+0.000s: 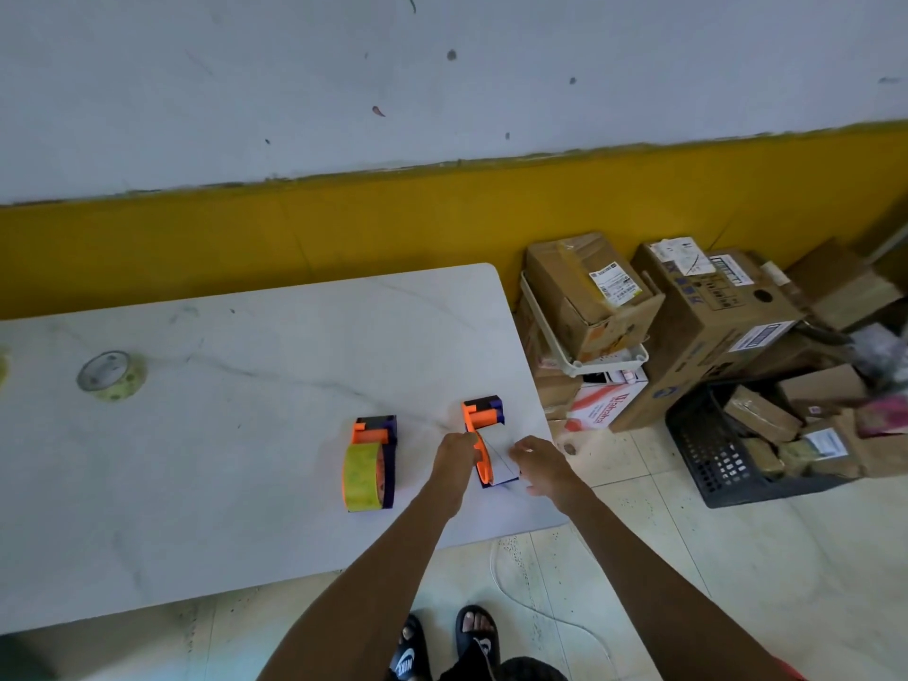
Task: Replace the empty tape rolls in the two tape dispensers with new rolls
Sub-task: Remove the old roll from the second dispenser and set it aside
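Note:
Two orange and dark blue tape dispensers lie on the white table (pixel 245 459). The left dispenser (pixel 372 464) carries a full yellowish tape roll. The right dispenser (pixel 486 439) sits near the table's right edge, and what seems to be a pale empty core shows inside it. My left hand (pixel 454 459) grips the orange side plate of the right dispenser. My right hand (pixel 538 462) rests against its right side by the pale core, fingers curled. A loose yellowish tape roll (pixel 112 376) lies flat at the far left of the table.
Stacked cardboard boxes (pixel 688 312) and a black plastic crate (pixel 727 449) with parcels crowd the floor right of the table. A white wire rack (pixel 584 356) stands beside the table corner. A white cable (pixel 540 611) trails on the tiled floor by my sandalled feet.

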`<state>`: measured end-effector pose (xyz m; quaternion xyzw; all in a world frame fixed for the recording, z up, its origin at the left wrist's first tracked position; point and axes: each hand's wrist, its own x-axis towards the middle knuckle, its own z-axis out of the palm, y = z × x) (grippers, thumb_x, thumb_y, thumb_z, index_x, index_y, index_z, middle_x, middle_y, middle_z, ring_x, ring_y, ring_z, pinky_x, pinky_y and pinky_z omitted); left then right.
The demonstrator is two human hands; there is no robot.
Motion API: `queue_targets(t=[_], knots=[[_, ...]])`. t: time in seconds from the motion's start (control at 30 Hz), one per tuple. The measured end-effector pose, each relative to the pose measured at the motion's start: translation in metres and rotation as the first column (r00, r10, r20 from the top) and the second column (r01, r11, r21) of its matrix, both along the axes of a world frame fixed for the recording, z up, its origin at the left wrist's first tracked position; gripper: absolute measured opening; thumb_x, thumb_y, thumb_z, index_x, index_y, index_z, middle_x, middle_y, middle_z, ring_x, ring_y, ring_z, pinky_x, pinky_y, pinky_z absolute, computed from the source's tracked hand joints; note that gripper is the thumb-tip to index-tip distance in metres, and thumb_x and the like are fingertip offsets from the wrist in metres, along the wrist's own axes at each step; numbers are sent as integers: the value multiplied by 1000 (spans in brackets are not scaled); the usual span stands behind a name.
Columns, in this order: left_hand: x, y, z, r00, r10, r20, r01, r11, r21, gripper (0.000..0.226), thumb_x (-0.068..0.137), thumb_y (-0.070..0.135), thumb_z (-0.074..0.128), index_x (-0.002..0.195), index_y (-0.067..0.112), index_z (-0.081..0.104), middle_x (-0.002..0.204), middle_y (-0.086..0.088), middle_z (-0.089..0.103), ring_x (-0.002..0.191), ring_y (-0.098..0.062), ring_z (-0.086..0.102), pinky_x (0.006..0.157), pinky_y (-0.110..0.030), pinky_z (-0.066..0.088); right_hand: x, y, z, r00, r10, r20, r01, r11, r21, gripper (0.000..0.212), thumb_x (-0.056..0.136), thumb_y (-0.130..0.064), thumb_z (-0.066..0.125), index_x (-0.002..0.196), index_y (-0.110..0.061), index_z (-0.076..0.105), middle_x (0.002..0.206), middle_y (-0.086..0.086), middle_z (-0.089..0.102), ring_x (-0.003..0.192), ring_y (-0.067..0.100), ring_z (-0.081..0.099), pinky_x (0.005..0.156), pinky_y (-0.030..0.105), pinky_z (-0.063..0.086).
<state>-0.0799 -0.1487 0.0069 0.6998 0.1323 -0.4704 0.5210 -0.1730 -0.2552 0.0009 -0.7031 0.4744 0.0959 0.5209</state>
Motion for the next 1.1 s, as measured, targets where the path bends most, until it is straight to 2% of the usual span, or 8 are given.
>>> queue_targets(t=[0.07,0.17,0.3,0.63,0.8,0.9,1.0,1.1], knots=[[0,-1,9,999,8,-42,-9,1000,-29,11,94,19,47,90,13,55,92,-11,51,84,-24,51,73,-30,41,4,-1,6,1000,-3,-12,3,1000,22,20,92,-20,49,104,-9,61,96,8,59,87,22,55,81,34,49],[2,-4,18,995,55,-77,-59,997,-51,32,97,23,49,122,5,54,118,-15,56,112,-33,56,90,-36,46,7,-4,9,999,-12,29,11,1000,23,23,91,-18,49,106,-7,62,97,10,61,90,22,57,80,32,47],[5,-8,28,996,65,-64,-69,996,-64,39,95,18,50,130,2,52,130,-20,57,121,-38,56,105,-46,46,12,-9,11,996,-24,85,22,1000,22,23,93,-18,51,110,-6,60,110,13,64,104,28,63,90,36,51],[12,-16,36,990,133,-50,-137,988,-69,34,94,14,50,125,1,54,127,-20,59,120,-37,56,102,-46,47,18,-12,20,993,11,120,-8,1000,-22,11,91,-20,59,100,-13,59,103,13,67,99,30,67,90,39,54],[9,-13,30,991,123,-50,-127,989,-81,36,92,18,51,125,2,55,125,-19,61,115,-35,59,98,-44,50,14,-14,15,993,22,115,-13,997,-82,9,90,-8,57,96,-12,62,97,10,65,93,26,65,91,42,57],[7,-11,26,991,124,-48,-128,986,-102,31,93,18,50,119,3,59,116,-16,65,100,-30,61,85,-38,50,3,-23,18,985,-125,116,119,991,57,10,90,-1,57,96,-9,61,91,11,59,83,22,59,79,42,61],[3,-10,24,991,125,-53,-130,985,-115,19,96,18,49,108,7,59,102,-13,64,92,-28,59,83,-37,47,-11,-39,21,986,-123,109,117,991,59,23,92,-4,55,114,-6,58,105,11,57,85,22,60,63,34,58],[-3,-8,16,993,109,-36,-112,990,-89,16,96,17,52,107,7,58,101,-12,63,89,-26,59,79,-34,46,-21,-52,23,987,-110,115,108,994,22,24,94,-6,53,117,-7,56,108,10,54,87,24,60,64,35,58]])
